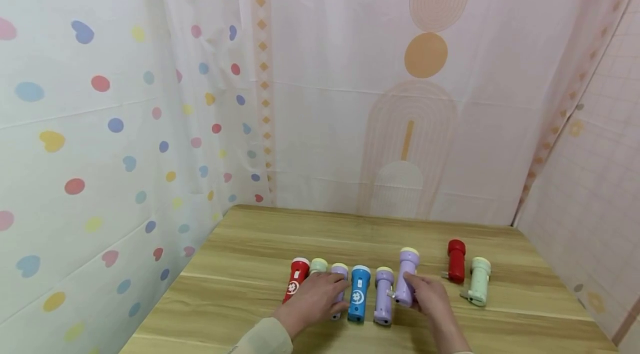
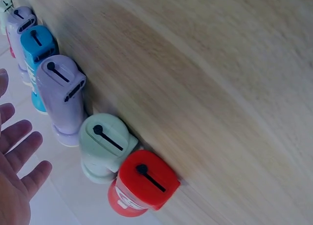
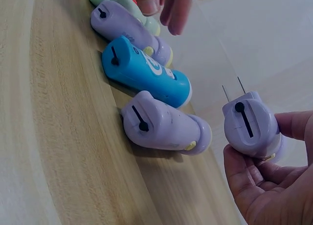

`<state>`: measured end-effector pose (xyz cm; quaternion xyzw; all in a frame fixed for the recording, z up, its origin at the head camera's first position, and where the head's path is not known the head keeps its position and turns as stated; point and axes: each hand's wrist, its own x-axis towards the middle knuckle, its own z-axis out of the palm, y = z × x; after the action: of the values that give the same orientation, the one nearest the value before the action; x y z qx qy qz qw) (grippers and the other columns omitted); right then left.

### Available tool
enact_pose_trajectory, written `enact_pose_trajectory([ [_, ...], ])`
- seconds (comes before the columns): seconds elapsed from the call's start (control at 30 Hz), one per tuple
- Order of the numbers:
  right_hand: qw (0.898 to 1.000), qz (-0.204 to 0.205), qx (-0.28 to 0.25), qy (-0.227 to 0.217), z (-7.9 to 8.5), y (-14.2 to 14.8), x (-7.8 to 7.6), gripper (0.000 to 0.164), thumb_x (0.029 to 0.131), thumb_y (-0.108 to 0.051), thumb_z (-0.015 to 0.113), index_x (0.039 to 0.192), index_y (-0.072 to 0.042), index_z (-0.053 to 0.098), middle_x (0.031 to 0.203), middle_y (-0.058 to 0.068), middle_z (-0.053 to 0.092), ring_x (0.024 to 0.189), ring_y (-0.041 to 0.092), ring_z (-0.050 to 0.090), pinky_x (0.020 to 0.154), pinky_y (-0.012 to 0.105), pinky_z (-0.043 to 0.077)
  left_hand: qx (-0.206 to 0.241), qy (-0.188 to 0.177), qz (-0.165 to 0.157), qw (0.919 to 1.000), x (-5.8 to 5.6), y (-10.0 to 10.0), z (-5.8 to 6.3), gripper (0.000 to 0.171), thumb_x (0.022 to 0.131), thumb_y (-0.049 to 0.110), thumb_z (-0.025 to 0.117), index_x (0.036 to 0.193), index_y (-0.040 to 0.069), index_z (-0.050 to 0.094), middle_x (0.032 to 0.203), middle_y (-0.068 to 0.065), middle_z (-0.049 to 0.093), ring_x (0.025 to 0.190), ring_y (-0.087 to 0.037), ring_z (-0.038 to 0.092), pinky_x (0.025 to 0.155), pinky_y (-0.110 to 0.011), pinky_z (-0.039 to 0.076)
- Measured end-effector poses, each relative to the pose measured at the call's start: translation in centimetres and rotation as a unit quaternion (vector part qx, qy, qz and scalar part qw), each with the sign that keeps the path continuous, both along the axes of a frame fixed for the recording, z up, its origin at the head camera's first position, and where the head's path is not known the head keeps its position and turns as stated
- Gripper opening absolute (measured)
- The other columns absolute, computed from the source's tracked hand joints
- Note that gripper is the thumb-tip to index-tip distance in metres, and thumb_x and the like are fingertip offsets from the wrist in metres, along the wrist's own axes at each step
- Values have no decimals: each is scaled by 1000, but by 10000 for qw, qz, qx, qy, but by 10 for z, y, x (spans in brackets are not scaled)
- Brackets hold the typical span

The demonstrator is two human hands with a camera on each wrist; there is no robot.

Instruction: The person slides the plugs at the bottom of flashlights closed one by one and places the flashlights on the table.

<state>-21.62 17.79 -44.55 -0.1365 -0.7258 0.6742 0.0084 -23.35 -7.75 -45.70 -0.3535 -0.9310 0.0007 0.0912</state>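
Observation:
My right hand (image 1: pixel 432 301) grips a lilac flashlight (image 1: pixel 406 276), lens end away from me. In the right wrist view two thin metal plug prongs (image 3: pixel 234 89) stick out of its tail, and thumb and fingers pinch its sides. My left hand (image 1: pixel 317 295) hovers over the left of a flashlight row, its fingers (image 2: pixel 29 144) spread and loosely bent around nothing. Under and beside it are a red flashlight (image 1: pixel 297 276), a pale green one (image 2: pixel 107 142) and a lilac one (image 2: pixel 61 88). A blue flashlight (image 1: pixel 358 293) and another lilac one (image 1: pixel 384 293) continue the row rightward.
Apart at the right lie a red flashlight (image 1: pixel 456 262) and a pale green flashlight (image 1: pixel 480 282), each with prongs jutting out at the left. All lie on a wood-grain table (image 1: pixel 240 254). Patterned curtains (image 1: pixel 320 120) hang behind and at both sides.

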Motion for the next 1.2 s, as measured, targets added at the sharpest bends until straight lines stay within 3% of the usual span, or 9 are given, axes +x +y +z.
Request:
enact_pose_trajectory([
  [0.6,9995,228,-158,-150,-4,-12,0,54,98,-25,60,121,22,52,91,13,66,74,14,63,67,31,55,119,525,-564,9970,3,15,7,47,94,43,67,132,15,64,127,2,64,117,-15,59,98,-32,47],
  [0.8,9991,382,-131,-155,-4,-18,1,51,98,-26,61,117,21,55,90,10,68,76,16,64,71,35,56,223,1010,-844,9910,3,19,8,43,93,43,68,124,15,66,122,4,66,112,-12,62,96,-30,48],
  [1.2,9985,507,-123,-178,-4,-29,2,48,97,-24,60,114,21,56,89,12,67,76,17,64,70,35,55,649,1461,-1214,9797,3,25,7,38,91,43,70,118,16,68,115,6,68,98,-8,65,81,-24,52],
])
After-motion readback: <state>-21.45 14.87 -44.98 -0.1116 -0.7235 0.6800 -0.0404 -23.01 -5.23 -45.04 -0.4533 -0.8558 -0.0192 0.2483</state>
